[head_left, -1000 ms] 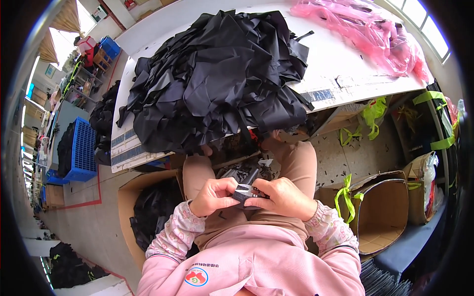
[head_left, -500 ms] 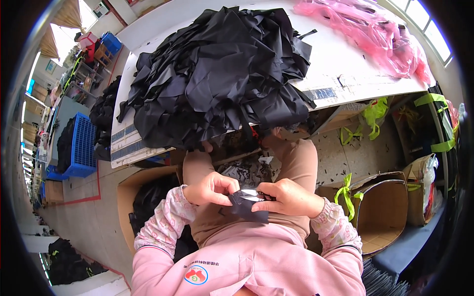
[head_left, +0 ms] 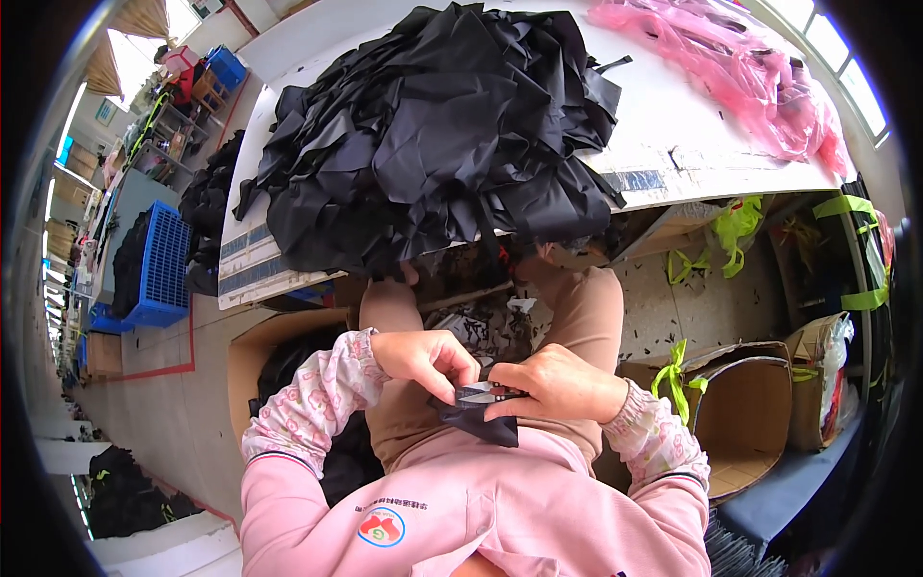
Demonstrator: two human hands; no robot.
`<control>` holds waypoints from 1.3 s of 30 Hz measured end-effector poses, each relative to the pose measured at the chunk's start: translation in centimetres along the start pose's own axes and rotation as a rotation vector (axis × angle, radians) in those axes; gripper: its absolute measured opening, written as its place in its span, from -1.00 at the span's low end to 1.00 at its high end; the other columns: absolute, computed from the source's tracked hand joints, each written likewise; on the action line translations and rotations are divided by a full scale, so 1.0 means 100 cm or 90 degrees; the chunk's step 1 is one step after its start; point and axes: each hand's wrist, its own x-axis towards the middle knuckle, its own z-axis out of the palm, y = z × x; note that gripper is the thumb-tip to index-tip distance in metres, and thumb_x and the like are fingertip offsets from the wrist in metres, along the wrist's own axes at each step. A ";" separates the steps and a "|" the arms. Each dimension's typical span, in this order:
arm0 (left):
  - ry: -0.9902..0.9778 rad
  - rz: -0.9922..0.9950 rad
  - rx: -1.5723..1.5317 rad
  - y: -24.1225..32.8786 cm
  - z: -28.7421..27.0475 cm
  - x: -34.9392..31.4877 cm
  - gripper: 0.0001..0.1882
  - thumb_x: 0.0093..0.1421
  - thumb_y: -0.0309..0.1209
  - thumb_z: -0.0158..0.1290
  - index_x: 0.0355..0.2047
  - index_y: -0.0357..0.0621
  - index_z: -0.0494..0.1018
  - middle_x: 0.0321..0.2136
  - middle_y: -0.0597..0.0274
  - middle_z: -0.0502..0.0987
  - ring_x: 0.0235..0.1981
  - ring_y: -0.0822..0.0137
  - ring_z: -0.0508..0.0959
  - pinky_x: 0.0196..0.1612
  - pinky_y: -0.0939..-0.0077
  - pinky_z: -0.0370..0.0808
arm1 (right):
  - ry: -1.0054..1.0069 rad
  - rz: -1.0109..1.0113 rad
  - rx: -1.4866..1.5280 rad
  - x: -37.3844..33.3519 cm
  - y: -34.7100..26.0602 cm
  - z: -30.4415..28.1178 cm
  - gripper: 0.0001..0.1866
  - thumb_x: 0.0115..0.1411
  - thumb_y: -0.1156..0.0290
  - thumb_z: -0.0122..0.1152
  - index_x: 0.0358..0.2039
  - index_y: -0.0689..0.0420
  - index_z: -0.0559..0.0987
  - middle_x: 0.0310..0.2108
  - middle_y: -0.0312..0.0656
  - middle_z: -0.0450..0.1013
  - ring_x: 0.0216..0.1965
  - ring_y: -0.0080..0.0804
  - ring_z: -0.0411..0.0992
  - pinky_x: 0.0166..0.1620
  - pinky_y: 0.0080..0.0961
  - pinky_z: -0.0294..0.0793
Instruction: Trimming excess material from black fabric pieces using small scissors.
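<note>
Short of the counter's (head_left: 687, 165) near edge, the left hand (head_left: 423, 360) pinches black cloth (head_left: 492, 427), likely light, limp and best gripped along its border, while the right hand (head_left: 565, 383) is wrapped round snips (head_left: 476, 392).

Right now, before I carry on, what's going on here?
A seated person's left hand pinches a small black fabric piece over the lap. The right hand holds small snips, blades at the fabric's upper edge. Ahead, a heap of black fabric lies on the white table, with crumpled pink plastic to its right.
</note>
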 end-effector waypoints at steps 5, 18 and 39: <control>-0.012 -0.002 0.026 -0.002 0.001 0.001 -0.89 0.08 -0.55 0.16 -0.46 -0.35 0.45 -0.39 0.24 0.42 -0.32 0.41 0.42 -0.22 0.52 0.36 | -0.010 -0.005 -0.007 -0.001 0.004 0.002 -0.61 0.16 0.03 0.18 -0.40 0.15 0.50 -0.70 -0.04 0.39 -0.64 -0.05 0.42 -0.52 -0.25 0.39; 0.322 0.179 -0.066 -0.013 0.014 0.001 -0.90 0.07 -0.62 0.09 -0.36 -0.32 0.49 -0.34 0.26 0.49 -0.26 0.46 0.48 -0.09 0.57 0.39 | 0.128 0.083 -0.016 -0.006 0.002 0.003 -0.61 0.13 0.07 0.25 -0.40 0.19 0.46 -0.67 -0.04 0.43 -0.61 -0.02 0.44 -0.50 -0.23 0.42; 0.526 0.378 0.079 -0.018 0.042 0.012 -0.87 0.15 -0.66 0.06 -0.27 -0.35 0.49 -0.28 0.29 0.44 -0.23 0.50 0.44 -0.13 0.62 0.39 | 0.249 0.174 0.017 0.004 -0.006 0.018 -0.61 0.09 0.13 0.33 -0.44 0.21 0.43 -0.68 -0.08 0.41 -0.64 -0.07 0.44 -0.56 -0.30 0.38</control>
